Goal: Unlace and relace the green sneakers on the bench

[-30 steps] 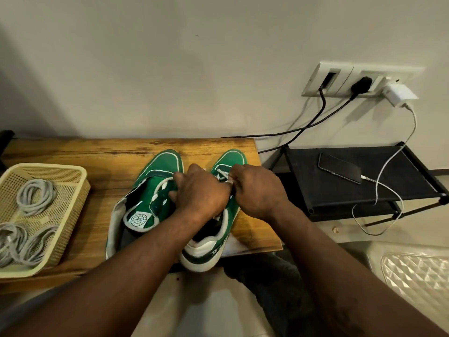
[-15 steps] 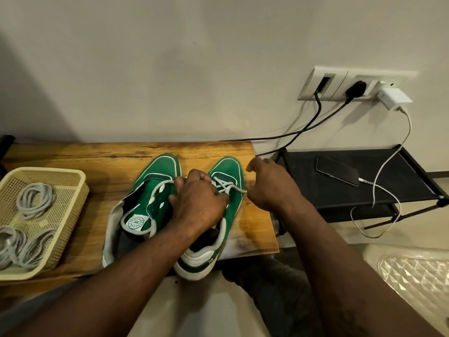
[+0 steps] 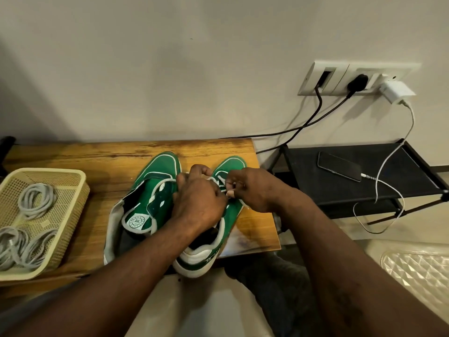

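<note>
The right sneaker (image 3: 233, 210) lies lengthwise under both hands on the desk (image 3: 97, 161), toe pointing away from them and heel overhanging the near edge. The left hand (image 3: 199, 203) curls over its throat, gripping it; what its fingertips hold is hidden. The right hand (image 3: 252, 188) pinches the white lace (image 3: 220, 183) just to its own left, between the two hands. Being nearer the eyelets, it seems best placed to draw the lace rightward, across the shoe's length. The left sneaker (image 3: 155, 188) sits just beyond the left hand's outer side.
</note>
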Tool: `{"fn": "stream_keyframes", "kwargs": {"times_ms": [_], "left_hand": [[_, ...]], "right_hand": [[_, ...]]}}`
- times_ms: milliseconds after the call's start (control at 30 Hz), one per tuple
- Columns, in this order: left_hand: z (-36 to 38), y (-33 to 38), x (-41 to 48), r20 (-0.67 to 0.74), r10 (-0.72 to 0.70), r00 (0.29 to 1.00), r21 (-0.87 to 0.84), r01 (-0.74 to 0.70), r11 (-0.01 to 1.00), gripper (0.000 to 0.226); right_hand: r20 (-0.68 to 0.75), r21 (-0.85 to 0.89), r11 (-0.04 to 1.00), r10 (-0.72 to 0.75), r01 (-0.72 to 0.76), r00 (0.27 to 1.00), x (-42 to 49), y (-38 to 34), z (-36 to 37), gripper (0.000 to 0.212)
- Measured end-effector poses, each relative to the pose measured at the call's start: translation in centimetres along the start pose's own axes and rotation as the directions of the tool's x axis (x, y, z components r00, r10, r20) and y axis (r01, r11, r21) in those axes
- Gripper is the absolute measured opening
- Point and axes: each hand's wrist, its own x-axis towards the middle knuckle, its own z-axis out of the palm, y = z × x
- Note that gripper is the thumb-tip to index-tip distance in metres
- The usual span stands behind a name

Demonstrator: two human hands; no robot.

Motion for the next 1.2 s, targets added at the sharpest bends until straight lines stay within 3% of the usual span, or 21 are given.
{"fn": "stream_keyframes", "kwargs": {"times_ms": [100,267,367,433,467,500,567,633,700,733,767,800,833,867,900,933,967,1033,1100,1200], "left_hand": [[0.4,-0.4,0.1,-0.020,0.047,0.999,0.073,-0.045,0.996,0.022],[0.9,-0.8,0.7,-0.051,0.023,0.998,0.060,-0.020,0.998,0.015],[0.8,-0.6,0.3,-0.055,0.060,0.997,0.120,-0.053,0.991,0.019],[0.8,-0.6,0.1,-0.078,0.077,0.994,0.140,-0.066,0.988,0.021],[0.8,-0.7,0.1,-0.093,0.078,0.993,0.141,-0.065,0.988,0.021],[1.0,-0.9,0.2,-0.103,0.070,0.992,0.126,-0.057,0.990,0.019],[1.0,-1.2,0.3,-0.109,0.045,0.993,0.079,-0.036,0.996,0.015],[0.9,-1.1,0.3,-0.106,0.041,0.994,0.069,-0.034,0.997,0.015],[0.7,-0.8,0.0,-0.088,0.055,0.995,0.096,-0.047,0.994,0.022],[0.5,-0.6,0.0,-0.076,0.059,0.995,0.104,-0.051,0.993,0.025],[0.4,-0.5,-0.1,-0.061,0.058,0.996,0.107,-0.051,0.993,0.025],[0.2,-0.4,-0.1,-0.049,0.057,0.997,0.107,-0.051,0.993,0.026],[0.1,-0.4,-0.2,-0.039,0.059,0.997,0.104,-0.054,0.993,0.026],[0.0,-0.3,-0.2,-0.033,0.059,0.998,0.102,-0.055,0.993,0.025],[0.0,-0.2,-0.2,-0.030,0.056,0.998,0.098,-0.053,0.994,0.025],[-0.1,-0.1,-0.2,-0.031,0.056,0.998,0.093,-0.053,0.994,0.025],[0.0,-0.1,-0.3,-0.033,0.055,0.998,0.086,-0.052,0.995,0.024],[0.1,-0.1,-0.3,-0.028,0.056,0.998,0.075,-0.054,0.996,0.023],[0.1,-0.2,-0.2,-0.020,0.056,0.998,0.069,-0.054,0.996,0.023],[-0.1,-0.3,-0.2,-0.004,0.058,0.998,0.051,-0.057,0.997,0.026]], "right_hand": [[0.044,-0.004,1.000,0.025,-0.025,0.999,0.2,-0.3,0.0,0.018],[0.127,-0.202,0.971,0.154,-0.126,0.980,0.0,-2.2,0.1,0.030],[0.163,-0.087,0.990,0.128,-0.115,0.978,-0.8,-2.7,-0.8,0.032],[0.150,0.126,0.991,0.026,-0.046,0.988,-1.4,-2.3,-1.6,0.031],[0.116,0.387,0.920,0.008,-0.053,0.993,-1.8,-2.0,-2.1,0.030],[0.049,0.636,0.771,-0.012,-0.022,0.999,-2.2,-1.5,-2.7,0.031],[-0.043,0.945,0.321,-0.068,0.063,0.997,-3.1,-0.9,-4.2,0.030],[-0.149,0.989,-0.050,-0.157,0.143,0.976,-3.3,-0.9,-5.0,0.030],[-0.222,0.959,-0.207,-0.138,0.191,0.965,-3.1,-0.6,-5.2,0.032],[-0.222,0.965,-0.163,-0.089,0.206,0.971,-3.0,-0.4,-5.2,0.032],[-0.219,0.975,0.030,0.001,0.219,0.976,-2.8,0.1,-5.0,0.031],[-0.213,0.919,0.356,0.088,0.169,0.973,-2.7,0.6,-4.8,0.032],[-0.183,0.717,0.697,0.153,0.026,0.971,-2.4,1.3,-4.5,0.034],[-0.093,0.411,0.898,0.212,-0.156,0.973,-2.3,1.8,-4.1,0.032],[0.028,0.147,0.951,0.272,-0.273,0.962,-2.1,2.2,-3.5,0.024],[0.117,-0.014,0.950,0.312,-0.313,0.943,-2.2,2.2,-2.7,0.022],[0.107,-0.083,0.949,0.311,-0.304,0.944,-2.0,2.2,-2.0,0.034],[-0.085,0.006,0.981,0.196,-0.196,0.977,-1.3,1.2,-1.6,0.047],[-0.207,0.053,0.999,0.020,-0.009,0.978,-0.6,-0.2,-1.6,0.041],[-0.080,-0.082,0.994,-0.075,0.068,0.994,0.4,-1.5,-0.8,0.018]]}}
